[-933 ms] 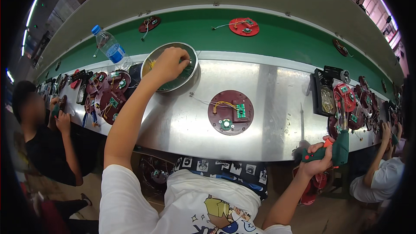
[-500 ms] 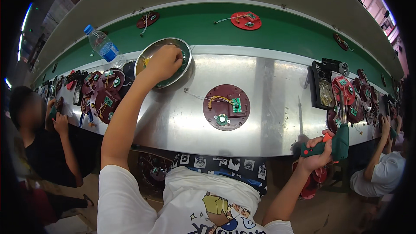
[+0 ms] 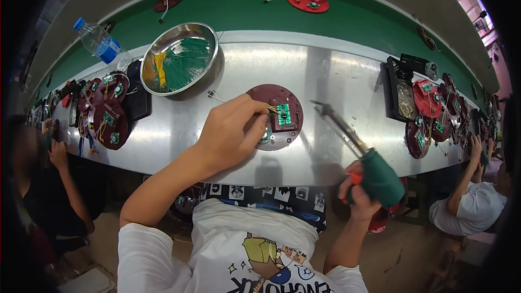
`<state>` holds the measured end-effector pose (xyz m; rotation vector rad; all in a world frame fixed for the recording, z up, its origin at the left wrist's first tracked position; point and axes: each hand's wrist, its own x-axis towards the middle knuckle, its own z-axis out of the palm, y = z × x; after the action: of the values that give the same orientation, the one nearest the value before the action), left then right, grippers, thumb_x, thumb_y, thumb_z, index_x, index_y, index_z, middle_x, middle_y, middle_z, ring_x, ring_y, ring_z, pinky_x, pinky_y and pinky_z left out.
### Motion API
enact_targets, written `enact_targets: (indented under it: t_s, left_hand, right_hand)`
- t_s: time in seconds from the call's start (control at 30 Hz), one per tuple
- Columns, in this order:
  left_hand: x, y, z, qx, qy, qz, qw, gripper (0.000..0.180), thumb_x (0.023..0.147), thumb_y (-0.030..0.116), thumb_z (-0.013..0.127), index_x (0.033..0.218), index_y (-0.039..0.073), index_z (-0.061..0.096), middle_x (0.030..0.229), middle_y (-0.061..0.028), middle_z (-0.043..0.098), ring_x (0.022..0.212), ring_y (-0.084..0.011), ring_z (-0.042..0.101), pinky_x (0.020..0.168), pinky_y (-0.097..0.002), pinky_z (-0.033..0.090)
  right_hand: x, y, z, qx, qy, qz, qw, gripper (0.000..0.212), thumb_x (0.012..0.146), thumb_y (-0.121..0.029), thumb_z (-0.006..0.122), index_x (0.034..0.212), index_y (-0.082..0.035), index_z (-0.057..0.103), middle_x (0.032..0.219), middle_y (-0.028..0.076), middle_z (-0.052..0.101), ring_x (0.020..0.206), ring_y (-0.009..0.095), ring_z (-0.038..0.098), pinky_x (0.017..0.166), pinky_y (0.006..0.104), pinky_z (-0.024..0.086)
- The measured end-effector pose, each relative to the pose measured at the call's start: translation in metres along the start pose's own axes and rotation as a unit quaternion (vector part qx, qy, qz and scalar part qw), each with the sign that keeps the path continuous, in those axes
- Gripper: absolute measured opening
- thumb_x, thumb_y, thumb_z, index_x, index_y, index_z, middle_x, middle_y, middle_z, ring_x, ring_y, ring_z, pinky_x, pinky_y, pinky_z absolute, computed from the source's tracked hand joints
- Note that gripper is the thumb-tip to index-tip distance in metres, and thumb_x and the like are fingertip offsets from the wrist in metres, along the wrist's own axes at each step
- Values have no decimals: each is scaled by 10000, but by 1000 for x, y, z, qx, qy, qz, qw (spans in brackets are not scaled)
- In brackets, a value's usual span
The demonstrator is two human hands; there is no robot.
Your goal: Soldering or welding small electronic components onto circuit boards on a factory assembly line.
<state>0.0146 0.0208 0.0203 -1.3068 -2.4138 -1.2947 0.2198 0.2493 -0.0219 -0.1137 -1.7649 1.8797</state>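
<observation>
A round maroon plastic disc (image 3: 285,140) lies on the metal bench before me. On it are a small green circuit board (image 3: 284,114), a round component and yellow wires. My left hand (image 3: 230,133) rests over the disc's left part, thumb and forefinger pinched beside the board on what seems a thin green wire, mostly hidden by the fingers. My right hand (image 3: 358,198) is wrapped round a green pistol-shaped soldering gun (image 3: 382,179) with a red trigger. Its long metal tip points up and left, in the air right of the disc, apart from it.
A steel bowl (image 3: 209,78) of green wires (image 3: 190,62) and yellow wires (image 3: 160,69) stands at the back left, near a plastic bottle (image 3: 106,46). Stacked discs (image 3: 111,122) lie left; a black tray (image 3: 399,95) and more discs (image 3: 427,99) lie right. People work on both sides.
My left hand has come out of the bowl, moving right and nearer to the disc. My right hand has swung the soldering gun left, its tip now slanting toward the disc.
</observation>
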Motion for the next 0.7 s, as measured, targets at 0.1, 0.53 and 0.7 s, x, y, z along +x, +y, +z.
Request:
enact_targets:
  t_s: [0.1, 0.53, 0.7]
  left_hand:
    - [-6, -6, 15, 10, 37, 12, 999, 100, 798, 14, 669, 887, -2, 626, 793, -125, 625, 693, -300, 630, 617, -385, 512]
    - [-5, -10, 25, 64, 77, 70, 992, 151, 738, -51, 696, 867, -23, 622, 760, -130, 612, 607, -278, 596, 543, -360, 477]
    - [-6, -13, 27, 85, 84, 84, 989, 156, 726, -44, 707, 857, -11, 628, 755, -117, 612, 598, -275, 592, 539, -361, 475]
  right_hand:
    - [-10, 3, 11, -26, -24, 19, 999, 542, 849, -164, 678, 1288, 119, 532, 1042, 210, 646, 519, 166, 571, 478, 268, 456]
    - [-8, -1, 10, -165, -43, 73, 983, 229, 720, -54, 693, 925, 46, 668, 854, 146, 655, 695, 243, 620, 645, 301, 496]
    - [-4, -3, 12, -157, -49, 77, 983, 231, 738, -74, 710, 932, 45, 671, 851, 144, 655, 698, 233, 618, 648, 301, 497]
